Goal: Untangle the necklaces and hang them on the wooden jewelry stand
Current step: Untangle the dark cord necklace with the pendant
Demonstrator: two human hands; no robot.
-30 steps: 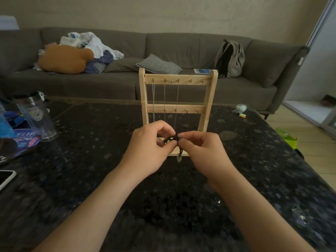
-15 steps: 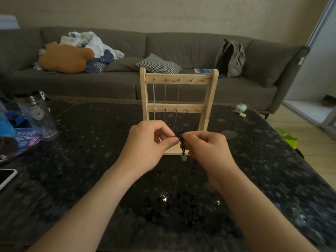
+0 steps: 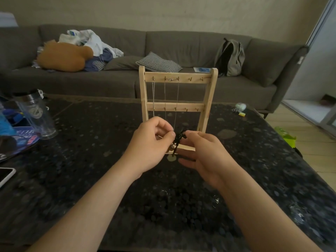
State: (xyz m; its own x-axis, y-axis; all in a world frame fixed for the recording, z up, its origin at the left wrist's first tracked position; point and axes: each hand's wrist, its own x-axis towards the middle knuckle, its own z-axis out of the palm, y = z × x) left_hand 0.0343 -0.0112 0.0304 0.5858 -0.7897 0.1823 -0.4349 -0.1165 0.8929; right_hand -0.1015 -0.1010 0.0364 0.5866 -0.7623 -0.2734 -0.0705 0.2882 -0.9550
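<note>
- Left hand (image 3: pixel 151 144) and right hand (image 3: pixel 205 157) were held close together above the dark table (image 3: pixel 91 160), each pinching the tangled black cord necklace (image 3: pixel 179 139).
- Behind them stood the wooden jewelry stand (image 3: pixel 192 75), with thin chains (image 3: pixel 153 93) hanging from its top hooks.

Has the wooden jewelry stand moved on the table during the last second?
No. The wooden jewelry stand keeps its place: its top bar still meets the checked pillow behind it.

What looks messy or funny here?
The black cord necklace pinched between the left hand and right hand is bunched in a knot, not hanging straight like the silver chains on the wooden stand.
</note>
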